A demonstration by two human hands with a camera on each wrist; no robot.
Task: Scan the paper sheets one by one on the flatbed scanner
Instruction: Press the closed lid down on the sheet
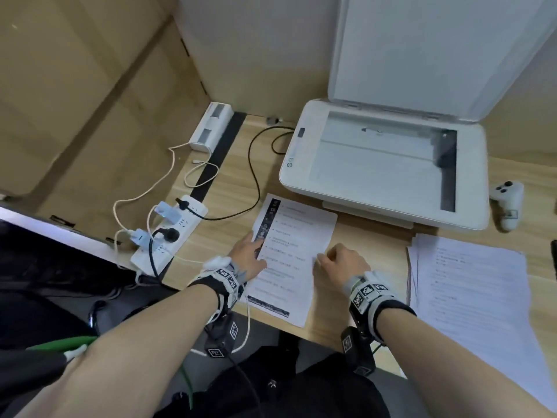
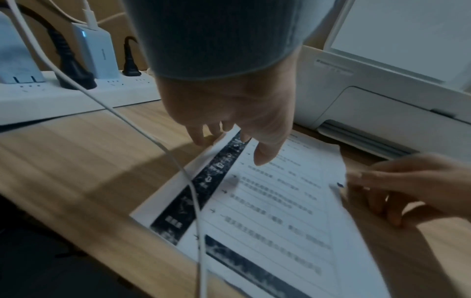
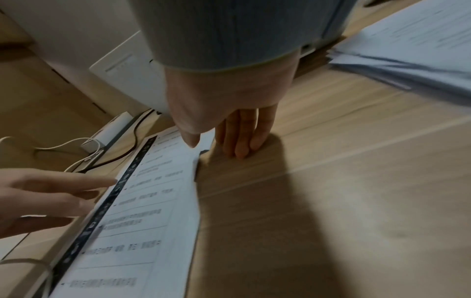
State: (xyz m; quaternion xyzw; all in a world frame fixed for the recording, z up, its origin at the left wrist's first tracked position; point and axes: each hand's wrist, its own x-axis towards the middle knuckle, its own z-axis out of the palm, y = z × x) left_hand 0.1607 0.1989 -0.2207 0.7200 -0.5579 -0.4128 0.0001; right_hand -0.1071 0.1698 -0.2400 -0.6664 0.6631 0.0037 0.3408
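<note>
A white flatbed scanner (image 1: 304, 182) stands at the back of the wooden desk with its lid (image 1: 422, 55) raised and its glass (image 1: 376, 158) bare. In front of it lies a printed sheet (image 1: 292, 245) with a dark band down its left side. My left hand (image 1: 250, 251) rests on that left edge with straight fingers (image 3: 76, 181), thumb (image 2: 265, 157) over the text. My right hand (image 1: 340, 260) pinches the sheet's right edge (image 3: 196, 161), thumb on top and fingers (image 3: 239, 145) beside it on the desk; that edge is slightly lifted.
A stack of printed paper (image 1: 476, 291) lies to the right of my right hand. A white power strip (image 1: 168, 233) with plugs and cables (image 1: 256, 176) sits to the left. A white game controller (image 1: 508, 203) lies right of the scanner. The desk's front edge (image 1: 325, 333) runs below my wrists.
</note>
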